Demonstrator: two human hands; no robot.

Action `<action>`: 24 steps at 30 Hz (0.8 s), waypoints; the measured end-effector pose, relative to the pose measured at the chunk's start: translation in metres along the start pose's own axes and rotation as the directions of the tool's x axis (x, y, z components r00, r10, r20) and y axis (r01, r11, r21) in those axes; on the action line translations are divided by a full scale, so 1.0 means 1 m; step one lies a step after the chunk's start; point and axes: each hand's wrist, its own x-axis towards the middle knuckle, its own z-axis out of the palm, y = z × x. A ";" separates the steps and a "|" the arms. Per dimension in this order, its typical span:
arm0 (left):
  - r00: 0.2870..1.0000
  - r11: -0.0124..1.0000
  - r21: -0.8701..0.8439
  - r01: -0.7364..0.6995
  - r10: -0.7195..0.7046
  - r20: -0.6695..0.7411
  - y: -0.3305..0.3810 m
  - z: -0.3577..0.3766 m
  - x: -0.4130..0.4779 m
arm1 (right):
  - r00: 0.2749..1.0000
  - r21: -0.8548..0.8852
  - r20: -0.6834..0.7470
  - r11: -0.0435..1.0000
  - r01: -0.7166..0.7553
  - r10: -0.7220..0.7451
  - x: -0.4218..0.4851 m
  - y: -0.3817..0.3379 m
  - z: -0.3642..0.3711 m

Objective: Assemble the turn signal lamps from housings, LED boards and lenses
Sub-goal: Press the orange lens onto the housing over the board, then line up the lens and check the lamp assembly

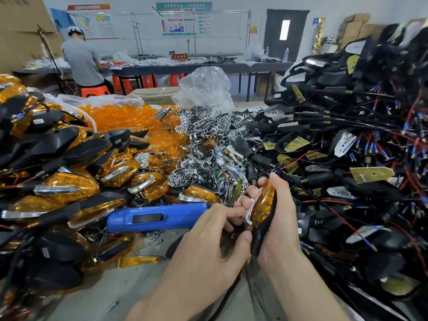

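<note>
In the head view both hands meet over the near middle of the worktable (pixel 120 288); the right hand (pixel 281 218) wraps round a part-built lamp (pixel 262 206), palm against its black housing (pixel 266 232), with curled fingertips showing on the far side by the chrome trim (pixel 251 210); the lamp stands on edge, amber lens (pixel 264 200) facing left, and a thin black lead runs up from it into the heap on the right; the left hand (pixel 208 239) comes in from below, its forefinger and thumb closed on the lamp's lower left edge, the thumb tip touching the housing; whether the lens is fully seated cannot be told; just left of the hands a blue electric screwdriver (pixel 152 217) lies flat, its tip end hidden behind the left hand; loose screws (pixel 154 238) lie scattered beneath it, and a single amber strip (pixel 139 261) rests near the table's front; the left side holds a heap of finished lamps (pixel 69 181), amber and black mixed; behind it an open bag of bare amber lenses (pixel 122 115); in the middle a mound of chrome reflectors (pixel 203 147); the right side is heaped with black housings carrying LED boards (pixel 347 158) and tangled red and black wires; at the back a seated person (pixel 81 61) works at a long bench (pixel 196 66).
</note>
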 end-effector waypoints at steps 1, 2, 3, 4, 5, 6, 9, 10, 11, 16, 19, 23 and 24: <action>1.000 1.000 -0.002 0.002 -0.002 -0.001 0.000 0.000 0.000 | 1.000 0.004 -0.004 1.000 0.000 0.000 0.000 0.000 0.000; 1.000 1.000 -0.007 0.006 -0.006 -0.001 0.001 0.000 0.000 | 1.000 0.004 -0.010 1.000 0.000 0.000 0.000 0.000 0.000; 1.000 1.000 -0.013 0.012 -0.012 0.001 0.001 0.000 0.000 | 1.000 0.003 -0.014 1.000 0.000 0.001 0.000 0.000 0.001; 1.000 1.000 -0.019 0.017 -0.017 0.004 0.001 0.000 0.000 | 1.000 0.002 -0.016 1.000 -0.002 0.002 0.000 0.000 0.001; 1.000 0.999 -0.025 0.019 -0.019 0.005 0.001 0.000 0.000 | 1.000 0.002 -0.018 1.000 -0.004 0.004 0.000 0.000 0.001; 1.000 0.999 -0.032 0.020 -0.020 0.003 0.001 0.001 0.000 | 1.000 0.000 -0.018 1.000 -0.004 0.004 0.000 -0.001 0.001; 1.000 0.998 -0.053 0.027 -0.027 0.001 0.000 0.000 0.000 | 1.000 -0.013 -0.019 1.000 0.001 -0.002 0.000 -0.001 0.001; 1.000 0.998 -0.058 0.026 -0.026 0.004 0.000 0.000 0.000 | 1.000 -0.018 -0.024 1.000 0.005 -0.006 -0.001 -0.001 0.001; 1.000 0.998 -0.063 0.022 -0.021 0.010 0.000 0.001 -0.001 | 0.999 -0.027 -0.031 1.000 0.010 -0.011 -0.001 -0.001 0.000; 1.000 0.997 -0.076 0.010 -0.010 0.010 -0.001 0.003 0.000 | 0.999 -0.043 -0.039 0.999 0.025 -0.026 -0.001 -0.002 0.000; 1.000 0.997 -0.076 0.002 -0.001 0.011 -0.001 0.002 0.001 | 0.999 -0.036 -0.034 0.999 0.032 -0.033 -0.001 -0.003 0.001; 1.000 0.998 -0.065 0.024 -0.023 0.021 -0.001 0.003 0.000 | 0.997 -0.053 -0.048 0.997 0.061 -0.064 0.000 -0.002 0.002; 0.999 0.997 -0.064 0.039 -0.038 0.021 -0.002 0.005 0.000 | 0.996 -0.074 -0.056 0.995 0.064 -0.069 -0.001 -0.002 0.002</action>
